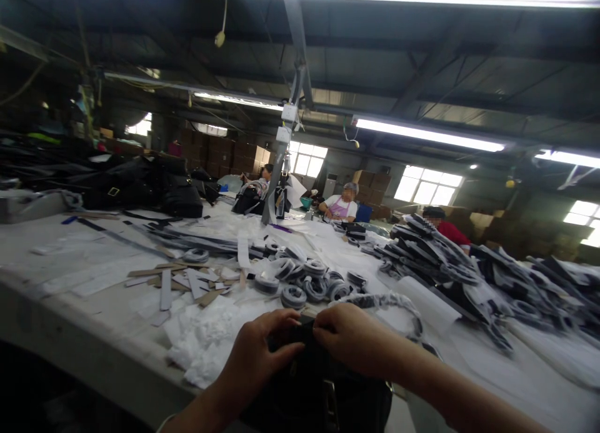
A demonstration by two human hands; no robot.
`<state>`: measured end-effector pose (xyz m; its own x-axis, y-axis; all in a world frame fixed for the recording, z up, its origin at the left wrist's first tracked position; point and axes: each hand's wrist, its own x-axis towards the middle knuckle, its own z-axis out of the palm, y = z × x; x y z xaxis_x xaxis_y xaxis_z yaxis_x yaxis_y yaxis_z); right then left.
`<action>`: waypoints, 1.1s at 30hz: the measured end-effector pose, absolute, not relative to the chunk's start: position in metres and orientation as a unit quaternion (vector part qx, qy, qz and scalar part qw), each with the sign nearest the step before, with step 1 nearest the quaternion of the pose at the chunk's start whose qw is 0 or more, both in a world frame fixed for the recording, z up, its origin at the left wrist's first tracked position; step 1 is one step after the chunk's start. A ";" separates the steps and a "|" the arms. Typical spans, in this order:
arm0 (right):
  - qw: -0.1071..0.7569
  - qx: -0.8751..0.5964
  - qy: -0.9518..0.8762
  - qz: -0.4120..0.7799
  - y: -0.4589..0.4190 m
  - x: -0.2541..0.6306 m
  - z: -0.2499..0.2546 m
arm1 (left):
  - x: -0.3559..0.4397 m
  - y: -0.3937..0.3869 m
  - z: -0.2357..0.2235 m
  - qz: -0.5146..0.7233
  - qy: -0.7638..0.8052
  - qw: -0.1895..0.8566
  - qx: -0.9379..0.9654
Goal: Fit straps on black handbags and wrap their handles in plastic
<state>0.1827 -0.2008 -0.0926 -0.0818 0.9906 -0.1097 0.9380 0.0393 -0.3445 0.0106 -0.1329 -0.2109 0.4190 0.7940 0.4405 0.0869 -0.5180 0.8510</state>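
A black handbag (359,398) with gold-coloured metal fittings stands right in front of me at the table's near edge. My left hand (265,342) has its thumb and fingers curved about the bag's top edge, gripping it from the left. Against the same top edge, close beside it, my right hand (344,333) is closed with its fingers pinching the black material. Just behind the right hand a strap or handle in clear wrapping (389,300) arches over the table. The lower part of the bag is dark and hard to make out.
Crumpled white paper (206,336), flat strips (166,289) and rolled grey-and-black straps (314,286) cover the table around the bag. Strap piles (435,258) rise at right, black bags (180,195) at left. A metal post (276,183) stands mid-table. Several people sit beyond, including one person (341,205) in an apron.
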 end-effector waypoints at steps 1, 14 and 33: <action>0.064 -0.664 -0.731 0.147 -0.198 0.184 -0.088 | 0.010 -0.134 -0.210 0.449 0.289 0.386 0.752; -0.014 -0.653 -0.706 0.274 -0.168 0.188 -0.077 | 0.006 -0.132 -0.214 0.438 0.228 0.371 0.787; 0.055 -0.650 -0.710 0.266 -0.175 0.204 -0.102 | 0.006 -0.132 -0.198 0.409 0.284 0.431 0.753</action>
